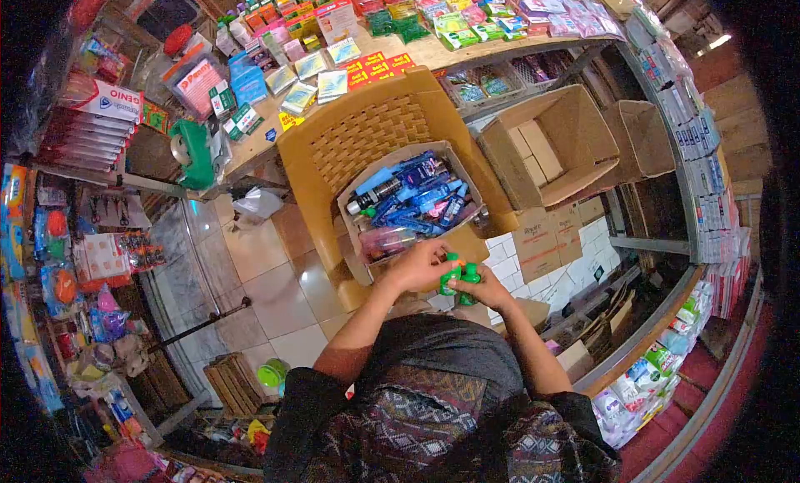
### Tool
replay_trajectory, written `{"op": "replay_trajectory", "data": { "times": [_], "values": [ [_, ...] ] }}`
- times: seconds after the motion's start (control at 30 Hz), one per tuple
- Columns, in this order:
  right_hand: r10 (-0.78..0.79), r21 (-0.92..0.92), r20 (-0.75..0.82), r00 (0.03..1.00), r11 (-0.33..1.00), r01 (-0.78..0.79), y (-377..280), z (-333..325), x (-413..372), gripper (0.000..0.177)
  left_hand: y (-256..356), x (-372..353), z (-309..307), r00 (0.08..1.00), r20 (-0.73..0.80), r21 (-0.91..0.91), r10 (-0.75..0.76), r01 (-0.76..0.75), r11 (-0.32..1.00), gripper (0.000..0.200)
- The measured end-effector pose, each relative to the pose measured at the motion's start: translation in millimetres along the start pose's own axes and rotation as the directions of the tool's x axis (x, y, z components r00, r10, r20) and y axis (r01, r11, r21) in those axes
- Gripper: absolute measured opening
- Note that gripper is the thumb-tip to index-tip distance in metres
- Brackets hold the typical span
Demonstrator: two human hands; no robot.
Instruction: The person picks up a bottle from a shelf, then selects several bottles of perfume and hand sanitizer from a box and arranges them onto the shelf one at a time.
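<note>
Two small green bottles (469,276) stand side by side between my hands, just in front of my lap. My right hand (493,290) is closed around them from the right, its fingers partly hidden behind the bottles. From the left, my left hand (417,268) reaches in with bent fingers pinched at the upper part of the left green bottle (450,281). Just beyond my hands, an open cardboard box (354,248) rests on a brown woven-pattern plastic chair (333,150). Inside it lie many blue tubes and bottles (417,201), plus a dark bottle with a silver cap.
A wooden counter (258,145) packed with small boxes and soap packs runs behind the chair. Open cardboard cartons (575,141) sit at the right. A green tape dispenser (193,154) is on the counter's left end. Stocked shelves line both sides above a tiled floor (287,312).
</note>
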State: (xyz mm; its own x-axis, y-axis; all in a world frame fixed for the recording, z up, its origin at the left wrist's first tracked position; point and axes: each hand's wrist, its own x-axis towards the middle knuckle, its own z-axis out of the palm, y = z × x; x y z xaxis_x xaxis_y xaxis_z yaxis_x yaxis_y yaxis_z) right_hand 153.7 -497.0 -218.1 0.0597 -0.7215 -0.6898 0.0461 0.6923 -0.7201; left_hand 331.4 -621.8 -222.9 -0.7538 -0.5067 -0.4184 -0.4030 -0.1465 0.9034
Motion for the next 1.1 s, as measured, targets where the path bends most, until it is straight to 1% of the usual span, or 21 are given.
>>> {"op": "replay_trajectory", "data": {
  "times": [0.1, 0.13, 0.17, 0.23, 0.3, 0.33, 0.43, 0.47, 0.57, 0.6, 0.7, 0.8, 0.9, 0.97, 1.07, 1.1],
  "values": [
    [-0.01, -0.023, -0.041, 0.999, 1.0, 0.009, 1.2, 1.4, -5.4, 0.038, -39.8, 17.9, -15.7, 0.982, -0.177, -0.077, -0.072, 0.059, 0.995, 0.042],
    [-0.014, -0.001, -0.043, 0.999, 1.0, 0.014, 5.2, 2.1, -5.9, 0.038, -40.3, 18.9, -25.0, 0.931, -0.329, 0.045, -0.162, 0.186, 0.981, 0.041],
    [-0.017, 0.019, -0.046, 0.999, 1.0, 0.018, 10.9, 2.7, -6.0, 0.038, -41.3, 18.0, -34.6, 0.849, -0.481, 0.143, -0.22, 0.323, 0.935, 0.04],
    [0.0, 0.044, -0.055, 0.998, 0.999, 0.002, 15.7, 2.9, -9.4, 0.037, -107.6, 33.8, -51.0, 0.758, -0.611, 0.168, -0.231, 0.408, 0.897, 0.049],
    [0.043, 0.054, -0.067, 0.997, 0.998, -0.04, 17.4, 3.4, -14.6, 0.037, -113.6, 35.3, -64.9, 0.741, -0.638, 0.291, -0.208, 0.482, 0.826, 0.055],
    [0.035, 0.063, -0.065, 0.997, 0.998, -0.031, 22.5, 2.6, -15.4, 0.037, -117.9, 37.3, -70.4, 0.734, -0.65, 0.348, -0.195, 0.516, 0.783, 0.058],
    [0.019, 0.084, -0.069, 0.997, 0.996, -0.013, 27.3, 0.7, -18.8, 0.037, -127.6, 46.5, -83.1, 0.749, -0.633, 0.423, -0.195, 0.546, 0.723, 0.065],
    [0.018, 0.087, -0.075, 0.997, 0.996, -0.011, 26.4, 0.0, -21.9, 0.037, -130.5, 48.1, -83.4, 0.751, -0.616, 0.447, -0.241, 0.584, 0.677, 0.06],
    [0.008, 0.11, -0.108, 0.994, 0.994, 0.004, 24.8, -2.4, -27.3, 0.036, -159.8, 63.6, -93.4, 0.784, -0.565, 0.516, -0.258, 0.579, 0.631, 0.056],
    [0.003, 0.121, -0.12, 0.993, 0.993, 0.011, 26.0, -2.5, -28.0, 0.036, -160.8, 64.0, -95.1, 0.804, -0.55, 0.55, -0.224, 0.552, 0.627, 0.049],
    [0.018, 0.121, -0.122, 0.992, 0.993, -0.003, 34.8, -6.3, -27.0, 0.036, -163.0, 65.9, -97.1, 0.827, -0.514, 0.593, -0.227, 0.534, 0.602, 0.044],
    [0.012, 0.114, -0.125, 0.992, 0.993, 0.002, 35.9, -5.9, -28.8, 0.036, -159.9, 70.2, -101.2, 0.845, -0.484, 0.687, -0.225, 0.527, 0.501, 0.039],
    [0.016, 0.096, -0.121, 0.993, 0.995, -0.004, 36.2, -4.7, -29.6, 0.036, -160.7, 70.5, -104.4, 0.857, -0.484, 0.711, -0.177, 0.503, 0.492, 0.032],
    [0.039, 0.108, -0.1, 0.994, 0.994, -0.028, 35.6, -5.5, -29.8, 0.036, -170.4, 69.6, -106.0, 0.841, -0.527, 0.684, -0.121, 0.504, 0.527, 0.029],
    [0.036, 0.103, -0.093, 0.995, 0.994, -0.026, 26.9, -8.0, -33.8, 0.036, -158.3, 55.7, -104.4, 0.83, -0.555, 0.673, -0.06, 0.49, 0.554, 0.026],
    [0.028, 0.099, -0.094, 0.995, 0.995, -0.018, 23.5, -8.9, -34.9, 0.036, -144.0, 47.0, -104.3, 0.828, -0.559, 0.674, -0.044, 0.484, 0.559, 0.026]
  ]
}}
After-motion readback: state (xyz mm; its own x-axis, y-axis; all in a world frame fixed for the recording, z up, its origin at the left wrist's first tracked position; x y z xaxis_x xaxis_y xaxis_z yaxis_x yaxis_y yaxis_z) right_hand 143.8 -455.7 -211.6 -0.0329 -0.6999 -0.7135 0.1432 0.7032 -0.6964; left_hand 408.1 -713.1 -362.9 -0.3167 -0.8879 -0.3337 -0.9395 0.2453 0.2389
